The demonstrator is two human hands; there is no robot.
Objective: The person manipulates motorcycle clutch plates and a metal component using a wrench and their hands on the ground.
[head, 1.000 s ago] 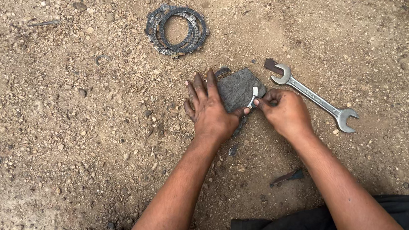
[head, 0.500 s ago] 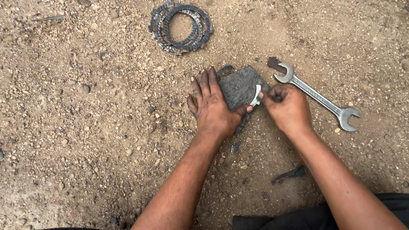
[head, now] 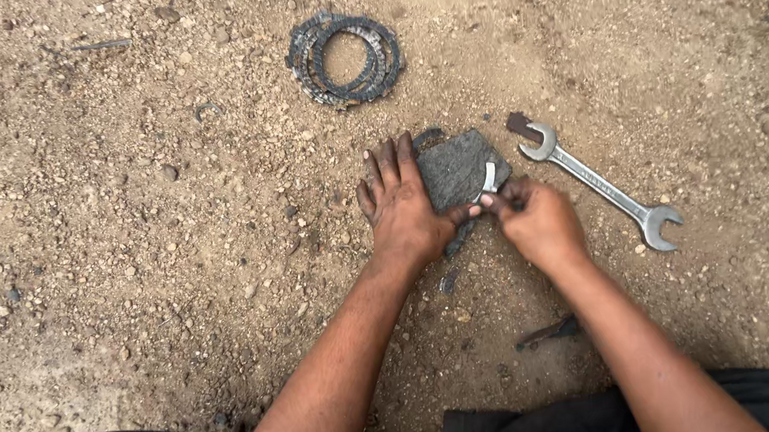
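Observation:
A dark grey flat piece, like a worn rag or pad (head: 455, 170), lies on the gravel ground. My left hand (head: 399, 203) presses flat on its left side, fingers pointing away from me. My right hand (head: 535, 218) pinches a small shiny metal part (head: 488, 179) against the pad's right edge. Which kind of part it is I cannot tell. Both forearms reach in from the bottom of the view.
A double open-ended spanner (head: 599, 184) lies just right of my right hand. A stack of dark toothed rings (head: 346, 55) sits farther away on the dirt. A small dark scrap (head: 551, 331) lies near my right forearm. My dark trousers fill the bottom edge.
The hands have stayed on the dark pad and the small metal part; only the view has shifted slightly.

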